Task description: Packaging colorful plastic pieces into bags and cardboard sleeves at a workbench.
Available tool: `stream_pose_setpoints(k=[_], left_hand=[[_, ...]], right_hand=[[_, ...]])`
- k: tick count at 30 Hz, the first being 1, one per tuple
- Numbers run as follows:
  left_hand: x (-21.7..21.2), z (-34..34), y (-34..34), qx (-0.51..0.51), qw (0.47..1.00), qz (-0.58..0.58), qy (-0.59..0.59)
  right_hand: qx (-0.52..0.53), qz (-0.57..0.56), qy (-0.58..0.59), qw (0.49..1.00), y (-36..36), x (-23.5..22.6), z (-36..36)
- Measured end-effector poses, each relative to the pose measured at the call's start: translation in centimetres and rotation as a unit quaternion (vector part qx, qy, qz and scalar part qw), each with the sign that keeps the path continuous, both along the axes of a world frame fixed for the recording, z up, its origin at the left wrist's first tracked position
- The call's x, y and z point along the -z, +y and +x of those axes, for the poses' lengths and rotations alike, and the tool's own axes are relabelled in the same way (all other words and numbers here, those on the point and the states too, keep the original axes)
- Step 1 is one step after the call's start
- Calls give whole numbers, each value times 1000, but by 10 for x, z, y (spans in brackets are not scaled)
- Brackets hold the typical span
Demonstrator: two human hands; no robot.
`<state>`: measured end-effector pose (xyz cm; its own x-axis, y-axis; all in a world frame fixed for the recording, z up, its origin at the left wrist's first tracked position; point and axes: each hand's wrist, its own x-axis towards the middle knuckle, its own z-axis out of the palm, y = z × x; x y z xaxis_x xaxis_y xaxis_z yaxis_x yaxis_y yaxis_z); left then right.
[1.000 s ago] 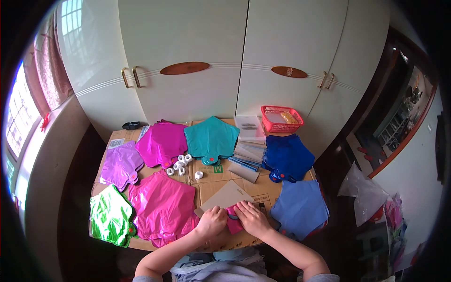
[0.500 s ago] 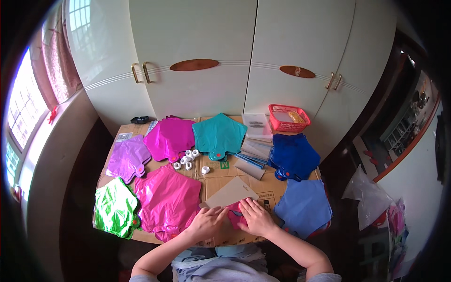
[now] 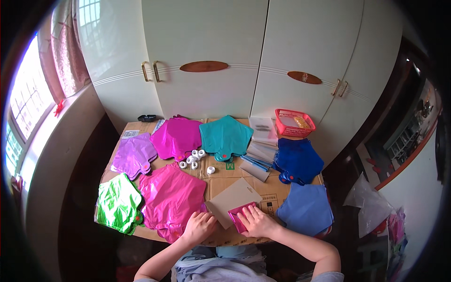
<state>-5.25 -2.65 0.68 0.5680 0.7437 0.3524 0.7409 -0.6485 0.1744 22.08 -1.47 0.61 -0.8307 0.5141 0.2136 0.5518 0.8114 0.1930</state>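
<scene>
A folded piece of shiny pink foil (image 3: 238,224) lies tilted on a grey card (image 3: 230,196) near the front of the table. My right hand (image 3: 256,222) rests flat across it, fingers stretched out and pressing on its upper face. Just left of the card's lower corner is my left hand (image 3: 199,227). Its fingers are curled in, and I cannot see what is under the fingertips. Close by on the left lies a stack of flat pink foil balloons (image 3: 171,199).
Flat foil balloons in green (image 3: 118,204), lilac (image 3: 134,154), magenta (image 3: 176,137), teal (image 3: 225,136), dark blue (image 3: 299,160) and light blue (image 3: 305,207) ring the cardboard. White rings (image 3: 194,158), grey strips (image 3: 258,157) and a red basket (image 3: 295,124) lie among them.
My left hand has drawn back left, its fingers now curled instead of stretched on the card. The pink foil now shows as a neat flat fold under my right hand. The view has shifted slightly.
</scene>
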Motion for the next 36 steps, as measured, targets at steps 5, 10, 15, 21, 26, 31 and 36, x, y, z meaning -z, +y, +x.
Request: stream_pose_setpoints(k=[5, 10, 15, 21, 26, 31, 36], left_hand=[[-2, 4, 0, -3, 999, 16, -37], [-5, 7, -4, -24, 998, 5, -54], [-1, 12, -4, -14, 998, -4, -53], [0, 10, -4, -8, 999, 0, -37], [-13, 5, -8, -44, 995, -32, -81], [-35, 12, 0, -69, 885, -196, -417], [-33, 30, 7, 6, 683, -324, -655]], right_hand=[[-26, 37, 41, 998, 12, -10, 1], [220, -345, 275, 870, 39, -29, -7], [225, -618, 438, 613, 85, 23, -13], [228, -651, 390, 610, 93, 12, -33], [190, -601, 489, 603, 91, 12, -23], [125, -420, 534, 723, 52, -25, -26], [97, -367, 567, 731, 5, -44, -43]])
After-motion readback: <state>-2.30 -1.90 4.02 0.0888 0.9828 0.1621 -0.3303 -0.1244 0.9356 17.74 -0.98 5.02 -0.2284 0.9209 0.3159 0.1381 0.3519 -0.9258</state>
